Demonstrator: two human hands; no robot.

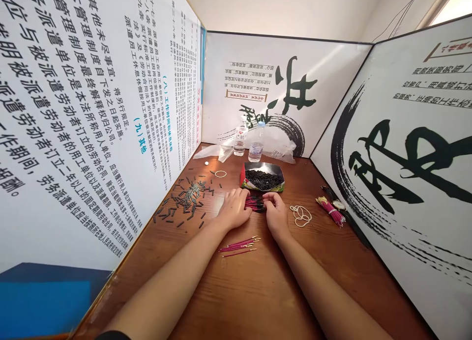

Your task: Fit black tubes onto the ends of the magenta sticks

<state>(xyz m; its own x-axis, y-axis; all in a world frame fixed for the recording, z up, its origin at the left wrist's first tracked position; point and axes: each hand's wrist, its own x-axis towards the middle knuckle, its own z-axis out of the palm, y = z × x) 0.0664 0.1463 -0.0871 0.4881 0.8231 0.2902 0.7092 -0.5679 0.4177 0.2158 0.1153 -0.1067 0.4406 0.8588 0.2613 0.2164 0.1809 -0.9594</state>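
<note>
A bunch of short purple-red wires with black sleeved ends (255,203) lies on the wooden table between my hands. My left hand (234,209) is closed over the bunch's left part, its fingers bent down around the wires. At the other end, my right hand (276,213) has its thumb and fingers curled together at the black tips; whether it pinches one sleeve is too small to tell. Nearer to me lie several loose purple wires (239,245) with metal ends. Just beyond my hands stands an open box (245,183) filled with small black sleeves (263,178).
Many black sleeves (190,197) are scattered at left, near a rubber band (220,174). White bands (301,216), a tied wire bundle (331,211) and a wristwatch (339,205) lie right. Two bottles (239,142) (255,144) and clear plastic bags (283,150) stand behind. Printed panels (254,50) enclose the table.
</note>
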